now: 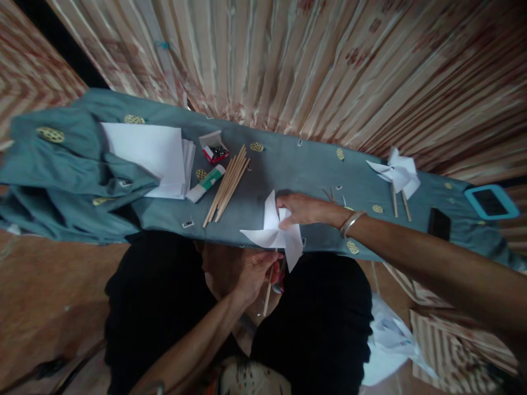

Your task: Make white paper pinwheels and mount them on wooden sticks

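Note:
A white paper pinwheel (280,238) stands over the front edge of the cloth-covered bench, its blades spread. My left hand (257,270) is closed round its thin wooden stick (267,299), just below the paper. From the right, my right hand (302,210), with a bangle at the wrist, pinches an upper blade between thumb and fingers; part of that blade is hidden. Just under the pinwheel, beside my left fingers, shows a small pink-and-metal item (279,285) that I cannot make out clearly.
Along the bench (296,170) lie stacked white paper (144,156), a red box of small dark pieces (214,151), a glue stick (206,184) and several wooden sticks (228,184). Rightward are finished-looking pinwheels (399,175), a dark phone (439,224) and a blue-framed device (492,201). Curtains hang behind.

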A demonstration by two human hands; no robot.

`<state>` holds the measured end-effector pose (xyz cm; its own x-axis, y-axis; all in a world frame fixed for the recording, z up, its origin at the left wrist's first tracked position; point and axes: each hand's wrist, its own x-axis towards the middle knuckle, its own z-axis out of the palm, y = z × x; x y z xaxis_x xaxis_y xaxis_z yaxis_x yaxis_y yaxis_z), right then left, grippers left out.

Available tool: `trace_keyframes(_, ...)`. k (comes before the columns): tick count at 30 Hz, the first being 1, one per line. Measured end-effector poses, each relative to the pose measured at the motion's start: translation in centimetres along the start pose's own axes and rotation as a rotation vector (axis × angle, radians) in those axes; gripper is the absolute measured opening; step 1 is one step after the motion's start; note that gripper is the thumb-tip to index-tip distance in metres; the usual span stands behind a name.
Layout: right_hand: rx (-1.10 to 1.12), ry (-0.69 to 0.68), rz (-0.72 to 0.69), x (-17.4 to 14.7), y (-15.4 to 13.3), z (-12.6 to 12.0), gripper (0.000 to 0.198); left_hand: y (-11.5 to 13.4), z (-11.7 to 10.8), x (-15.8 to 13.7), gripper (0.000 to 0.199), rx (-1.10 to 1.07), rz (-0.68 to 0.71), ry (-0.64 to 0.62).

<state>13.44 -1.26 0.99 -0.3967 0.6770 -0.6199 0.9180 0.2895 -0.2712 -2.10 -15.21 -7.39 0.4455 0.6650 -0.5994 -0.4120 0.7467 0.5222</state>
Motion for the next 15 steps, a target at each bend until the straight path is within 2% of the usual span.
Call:
trace_keyframes(8,0.033,-0.031,-0.007,0.2,-0.2,-0.3,0.025,-0.4,0.9,0.2,0.052,-0.035,-0.045,0.042)
trace_keyframes(15,0.017,-0.038,-0.024,0.3,-0.2,-0.2,0.029,-0.9,1.4,0.2,0.053,-0.055,-0.026,0.038)
